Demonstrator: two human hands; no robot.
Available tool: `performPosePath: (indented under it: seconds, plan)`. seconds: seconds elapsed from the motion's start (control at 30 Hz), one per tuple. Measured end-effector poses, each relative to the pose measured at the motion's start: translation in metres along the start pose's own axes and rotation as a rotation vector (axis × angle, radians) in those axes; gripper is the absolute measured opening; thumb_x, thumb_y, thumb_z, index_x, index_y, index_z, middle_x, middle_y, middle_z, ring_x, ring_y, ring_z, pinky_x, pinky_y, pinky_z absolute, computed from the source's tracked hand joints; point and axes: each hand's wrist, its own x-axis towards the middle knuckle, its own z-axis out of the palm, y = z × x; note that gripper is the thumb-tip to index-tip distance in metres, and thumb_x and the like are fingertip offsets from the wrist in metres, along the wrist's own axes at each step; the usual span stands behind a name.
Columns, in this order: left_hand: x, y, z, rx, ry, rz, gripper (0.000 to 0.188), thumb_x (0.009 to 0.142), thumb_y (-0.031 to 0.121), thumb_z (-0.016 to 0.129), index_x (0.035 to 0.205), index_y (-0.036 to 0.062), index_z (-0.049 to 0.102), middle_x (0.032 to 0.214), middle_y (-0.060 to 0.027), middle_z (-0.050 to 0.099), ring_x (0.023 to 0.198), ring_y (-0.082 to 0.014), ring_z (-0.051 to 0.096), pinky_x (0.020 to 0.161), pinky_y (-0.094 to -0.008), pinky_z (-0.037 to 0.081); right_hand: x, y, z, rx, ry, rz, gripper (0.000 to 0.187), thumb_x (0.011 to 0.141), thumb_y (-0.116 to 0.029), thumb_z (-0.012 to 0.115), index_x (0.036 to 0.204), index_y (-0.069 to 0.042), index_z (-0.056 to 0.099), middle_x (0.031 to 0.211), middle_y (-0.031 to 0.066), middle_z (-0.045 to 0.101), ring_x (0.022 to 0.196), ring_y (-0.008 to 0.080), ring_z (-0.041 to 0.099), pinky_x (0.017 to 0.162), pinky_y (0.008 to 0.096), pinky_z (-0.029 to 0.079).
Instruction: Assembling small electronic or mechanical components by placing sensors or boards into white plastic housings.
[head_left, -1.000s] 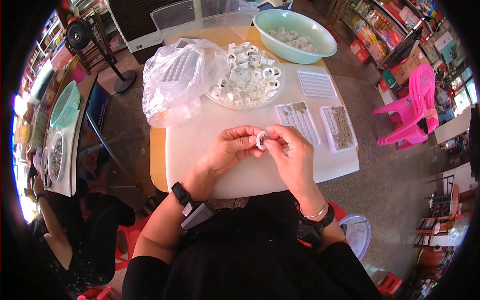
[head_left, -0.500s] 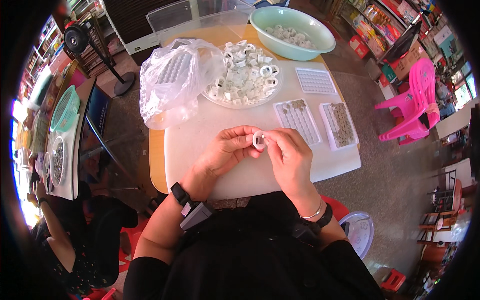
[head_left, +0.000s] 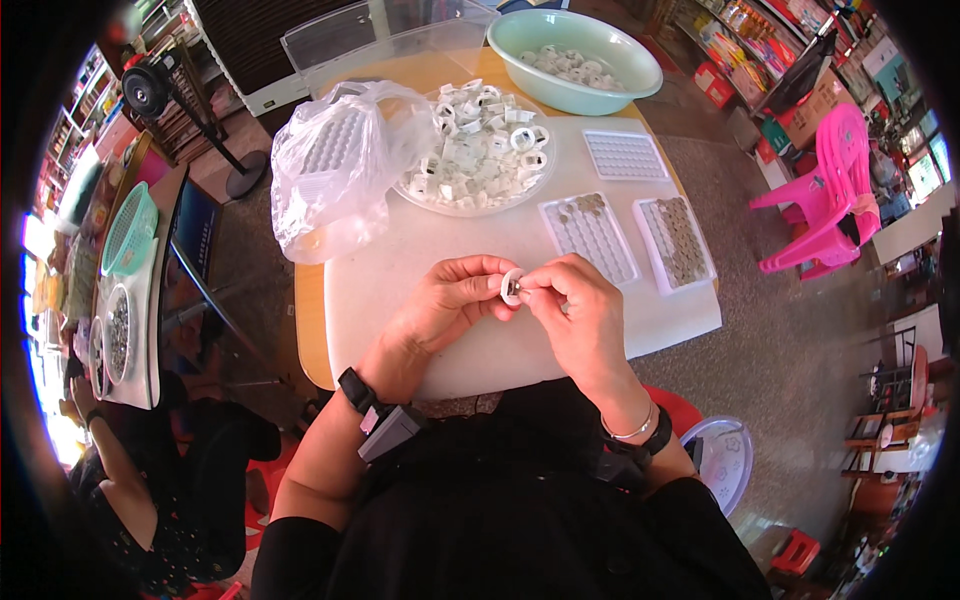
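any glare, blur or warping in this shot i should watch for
Head view: bright light washes the far left rim white; head view: fisheye bending skews the pink chair; head view: highlights shine on the clear plastic bag; head view: left hand and right hand look fairly sharp, but the small white part shows too little detail.

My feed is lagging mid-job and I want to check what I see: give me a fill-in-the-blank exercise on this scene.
1. The small round part between the left hand and right hand has a ____ rim.
2. The clear plastic bag lies to the ____ of the heap of white parts.
3. The filled tray lies to the ____ of the partly filled tray.
4. The plastic chair is ____.

Missing words: white; left; right; pink.
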Motion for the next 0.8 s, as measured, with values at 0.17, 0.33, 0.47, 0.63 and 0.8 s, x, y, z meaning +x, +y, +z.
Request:
performPosePath:
  seconds: [0.17,0.33,0.47,0.63,0.8]
  plan:
    - [0.000,0.000,-0.004,0.057,-0.047,-0.053,0.025,0.090,0.011,0.056,0.109,-0.0060,0.059,0.096,-0.0115,0.065,0.087,-0.0183,0.062,0.077,-0.0297,0.050,0.003,-0.002,-0.009,0.078,-0.148,0.155,0.005,0.078,0.001,0.066,0.082,-0.002,0.064,0.078,0.0054,0.060,0.067,0.0142,0.060,0.058,0.0251,0.046]
    - [-0.002,0.001,-0.004,0.093,-0.065,-0.099,0.026,0.090,0.012,0.057,0.108,-0.0062,0.060,0.096,-0.0117,0.065,0.086,-0.0184,0.062,0.077,-0.0297,0.050,0.002,-0.002,-0.013,-0.003,-0.181,0.048,0.003,0.078,0.001,0.065,0.081,0.000,0.063,0.077,0.0053,0.059,0.067,0.0119,0.059,0.059,0.0252,0.045]
    - [-0.002,0.004,-0.001,0.105,-0.061,-0.117,0.027,0.090,0.013,0.057,0.108,-0.0063,0.060,0.096,-0.0119,0.065,0.085,-0.0189,0.062,0.076,-0.0299,0.050,0.005,-0.002,-0.017,0.125,-0.240,0.174,0.008,0.078,-0.003,0.066,0.083,0.000,0.061,0.078,0.0041,0.060,0.069,0.0093,0.058,0.061,0.0250,0.046]
    - [0.000,0.002,0.001,0.125,-0.076,-0.148,0.027,0.089,0.011,0.057,0.109,-0.0069,0.059,0.096,-0.0126,0.065,0.085,-0.0195,0.062,0.075,-0.0306,0.051,0.010,0.013,-0.017,0.422,-0.317,0.407,0.015,0.078,-0.004,0.067,0.090,-0.001,0.058,0.081,0.0012,0.060,0.072,0.0078,0.057,0.064,0.0237,0.046]
    - [-0.001,-0.003,-0.007,0.042,-0.052,-0.068,0.026,0.090,0.009,0.056,0.110,-0.0072,0.057,0.097,-0.0130,0.064,0.083,-0.0199,0.063,0.072,-0.0292,0.052,0.017,0.015,-0.018,0.727,-0.371,0.504,0.013,0.080,-0.004,0.065,0.091,-0.002,0.059,0.082,-0.0001,0.061,0.073,0.0075,0.057,0.067,0.0230,0.046]
